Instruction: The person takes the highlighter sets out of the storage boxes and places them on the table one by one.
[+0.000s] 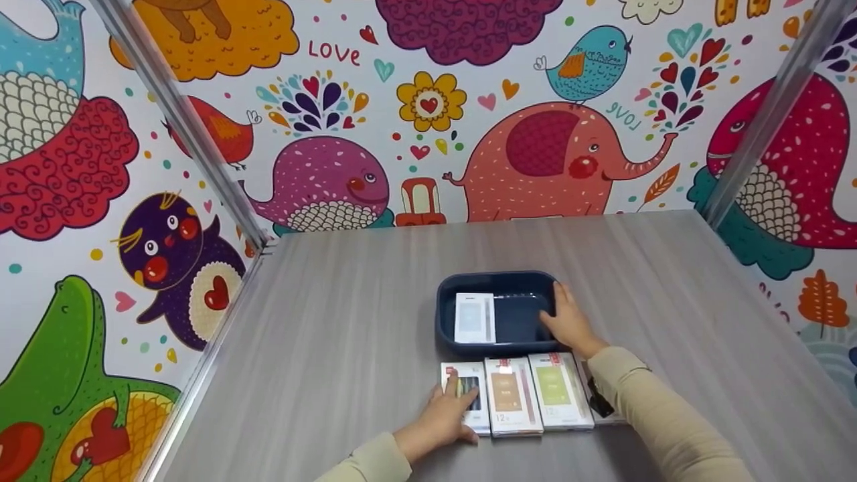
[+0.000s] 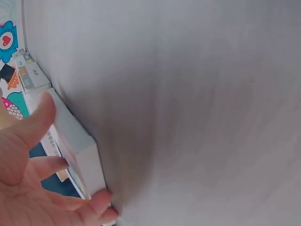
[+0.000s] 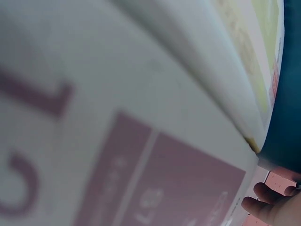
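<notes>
A dark blue tray [image 1: 515,349] stands on the table, with one flat white box [image 1: 475,318] lying in its left part. My right hand [image 1: 574,326] holds the tray's right rim, the thumb inside the wall. In front of the tray several flat boxes lie in a row. My left hand [image 1: 438,418] grips the leftmost box [image 2: 77,136], fingers over its top and left edge, thumb at the near end. Beside it are a box with an orange panel [image 1: 512,398] and one with a green panel [image 1: 561,395]. A further box [image 3: 160,179], with a purplish panel, is mostly hidden under my right forearm.
The grey wood-grain table [image 1: 335,321] extends around the tray and boxes. Walls printed with cartoon animals [image 1: 535,161] close off the back and sides, with metal frame posts [image 1: 763,127] at the corners.
</notes>
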The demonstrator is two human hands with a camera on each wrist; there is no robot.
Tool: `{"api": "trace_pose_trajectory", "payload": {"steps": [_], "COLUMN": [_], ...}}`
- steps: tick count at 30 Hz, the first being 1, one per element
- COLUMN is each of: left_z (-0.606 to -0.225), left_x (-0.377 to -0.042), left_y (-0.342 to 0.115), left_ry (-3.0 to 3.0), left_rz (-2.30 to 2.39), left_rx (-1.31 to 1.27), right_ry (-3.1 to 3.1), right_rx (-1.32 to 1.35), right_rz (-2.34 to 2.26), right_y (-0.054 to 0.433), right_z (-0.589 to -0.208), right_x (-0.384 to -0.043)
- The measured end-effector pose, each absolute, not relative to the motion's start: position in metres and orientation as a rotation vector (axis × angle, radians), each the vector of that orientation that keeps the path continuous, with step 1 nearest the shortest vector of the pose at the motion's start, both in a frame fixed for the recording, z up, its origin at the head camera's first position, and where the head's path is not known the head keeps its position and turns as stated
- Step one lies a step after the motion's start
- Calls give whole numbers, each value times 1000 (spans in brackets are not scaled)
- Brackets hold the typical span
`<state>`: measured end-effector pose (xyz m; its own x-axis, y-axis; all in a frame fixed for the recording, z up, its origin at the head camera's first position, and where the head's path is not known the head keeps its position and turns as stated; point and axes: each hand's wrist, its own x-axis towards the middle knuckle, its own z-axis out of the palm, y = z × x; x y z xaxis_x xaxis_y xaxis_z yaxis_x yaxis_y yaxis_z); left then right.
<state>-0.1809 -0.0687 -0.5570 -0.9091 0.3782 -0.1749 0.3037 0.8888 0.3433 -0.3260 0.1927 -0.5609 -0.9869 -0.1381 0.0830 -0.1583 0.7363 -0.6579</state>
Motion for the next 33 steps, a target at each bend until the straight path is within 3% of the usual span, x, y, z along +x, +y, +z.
{"api": "trace_pose_trajectory", "payload": {"steps": [11, 21, 33], "left_z": [-551, -513, -476], "left_x": [-181, -190, -227], "left_y": [-69, -62, -46], "left_ry": [2862, 2885, 3021], "left_rz": [384, 301, 361], "left_rx": [497, 556, 553], "right_ry": [-2898, -2898, -2905], "right_rx": [239, 236, 223], "right_rz": [1073, 1053, 1061], "right_y": [191, 193, 192], "right_z": [-561, -563, -563], "right_x": [-326, -327, -327]}}
